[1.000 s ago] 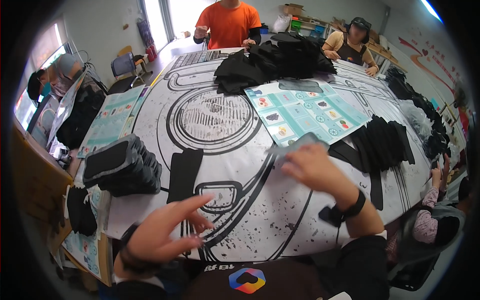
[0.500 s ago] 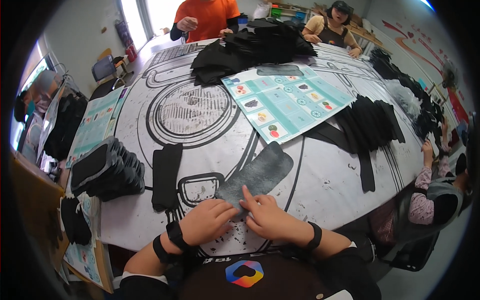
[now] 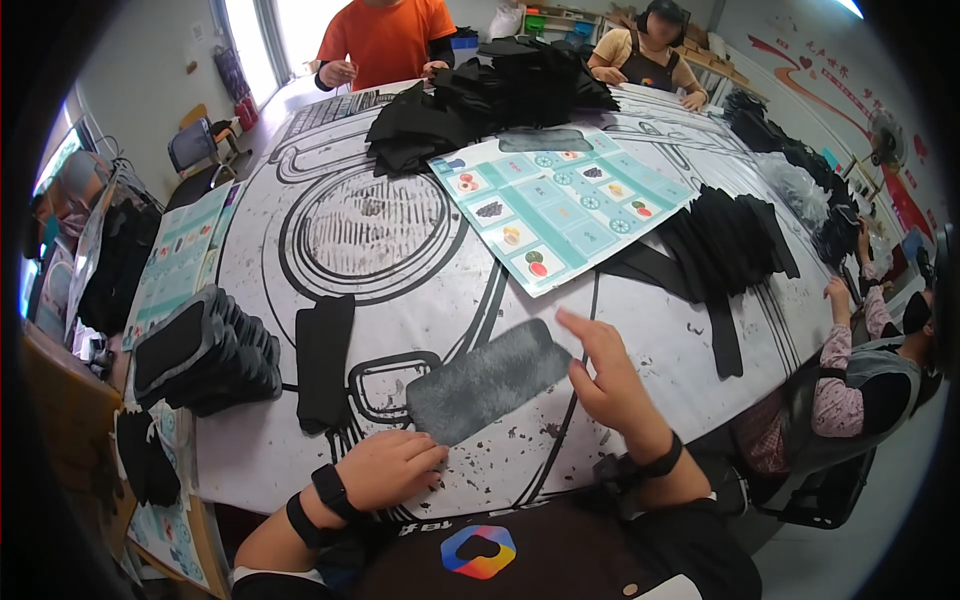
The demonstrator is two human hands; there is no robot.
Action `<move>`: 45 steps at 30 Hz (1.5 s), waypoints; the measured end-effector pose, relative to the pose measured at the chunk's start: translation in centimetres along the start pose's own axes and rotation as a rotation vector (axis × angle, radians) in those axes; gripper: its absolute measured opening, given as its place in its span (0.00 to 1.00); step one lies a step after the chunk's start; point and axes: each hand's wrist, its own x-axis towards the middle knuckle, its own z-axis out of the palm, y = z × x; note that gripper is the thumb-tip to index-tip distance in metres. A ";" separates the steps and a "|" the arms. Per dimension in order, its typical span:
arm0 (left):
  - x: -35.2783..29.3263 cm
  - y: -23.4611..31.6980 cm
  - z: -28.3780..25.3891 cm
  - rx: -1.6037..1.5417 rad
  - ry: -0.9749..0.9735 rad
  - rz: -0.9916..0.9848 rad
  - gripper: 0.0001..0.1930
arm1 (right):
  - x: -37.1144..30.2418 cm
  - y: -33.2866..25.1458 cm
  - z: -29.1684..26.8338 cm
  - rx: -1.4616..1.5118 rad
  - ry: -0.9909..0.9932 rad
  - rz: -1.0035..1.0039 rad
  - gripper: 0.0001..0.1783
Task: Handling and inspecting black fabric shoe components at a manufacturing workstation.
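In front of me on the table lies a grey, fleecy, oblong fabric piece, slanting up to the right. My left hand rests palm down just below its lower left end, fingers together and stretched over the tabletop. Beyond its right end is my right hand, index finger extended and thumb apart, with nothing in it; whether the thumb touches the fabric edge I cannot tell. A folded black fabric piece lies left of the grey one.
A stack of grey-edged black pieces stands at the left. Ahead are a printed teal-and-white sheet, a heap of black fabric and fanned black strips. People sit or stand around the table.
The grey piece has turned flatter and shifted nearer me. My right hand has moved up and right to its far end, while my left hand has shifted slightly left and down.
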 end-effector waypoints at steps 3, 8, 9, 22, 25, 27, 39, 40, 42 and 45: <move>-0.4 -0.1 -0.4 0.055 0.087 0.010 0.20 | -0.8 1.4 0.0 -0.104 -0.210 -0.112 0.26; -1.1 -0.3 0.2 0.033 0.120 0.009 0.20 | -2.0 2.8 2.6 -0.218 -0.353 -0.228 0.27; -1.4 -0.3 0.1 0.039 0.123 -0.006 0.20 | -1.7 2.7 2.4 -0.210 -0.356 -0.241 0.27; -1.1 0.5 -0.7 0.162 0.096 -0.023 0.18 | 13.8 7.8 -1.3 -0.128 -0.211 0.377 0.35; -1.5 0.8 -0.5 0.175 0.086 -0.047 0.16 | 15.0 11.5 0.5 -0.201 -0.186 0.431 0.36; -1.9 0.5 -0.1 0.151 0.087 -0.037 0.16 | 13.7 12.3 0.4 -0.136 -0.192 0.479 0.35; -1.7 0.9 -0.6 0.280 0.246 0.026 0.15 | 8.0 17.7 3.6 0.490 0.566 0.918 0.40; -2.0 0.9 -1.0 0.233 0.194 -0.004 0.15 | 8.3 16.9 3.9 0.500 0.554 0.918 0.40; -2.4 0.2 -0.8 0.220 0.150 0.006 0.16 | 8.9 13.7 3.1 1.031 0.504 0.879 0.29; -2.5 -0.2 -0.4 0.191 0.116 0.026 0.16 | 9.8 12.8 2.1 1.150 0.497 0.854 0.22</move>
